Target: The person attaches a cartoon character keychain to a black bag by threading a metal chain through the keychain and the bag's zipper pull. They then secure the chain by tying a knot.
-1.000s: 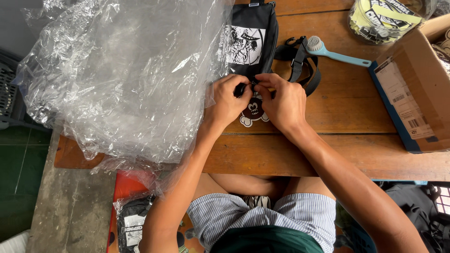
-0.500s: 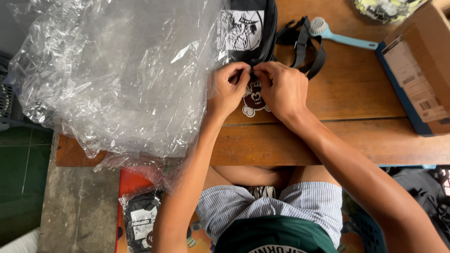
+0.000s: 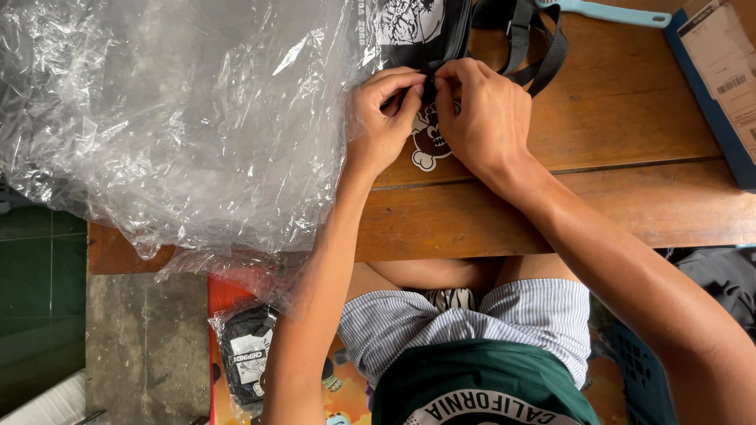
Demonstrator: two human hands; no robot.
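Fingers: both sets are pressed together at one spot on the near edge of a black bag [image 3: 441, 31]. The left hand [image 3: 382, 118] pinches that edge between thumb and forefinger; the right hand [image 3: 480, 114] pinches just beside it, knuckles up, fingertips touching the left's. What small part sits between them, a zip pull or a fold of cloth, cannot be told; the fingers hide it.

Bag: lies flat on the tabletop [image 3: 614, 126], far end cut off by the top of the view. A white printed panel shows on its face. A black strap [image 3: 543, 47] with a buckle loops out to the right of it.

Handling, as judged: soft cloth, light, no stiffness of its own; it will sag and fold if lifted by one corner. Not fragile, not slippery. Best hold is at the seam or the strap, where the cloth is doubled; the edge now pinched gives only a small purchase.

Surroundings: a skull sticker [image 3: 429, 142] lies on the wood directly under the hands. A large sheet of clear plastic wrap [image 3: 181, 118] covers the left half of the tabletop and hangs over its near edge, touching the left hand. A light blue handle [image 3: 610, 12] lies at the far edge. A cardboard box [image 3: 724, 79] stands at the right. Below, on the floor, a bagged black item [image 3: 244, 358] rests on an orange mat.
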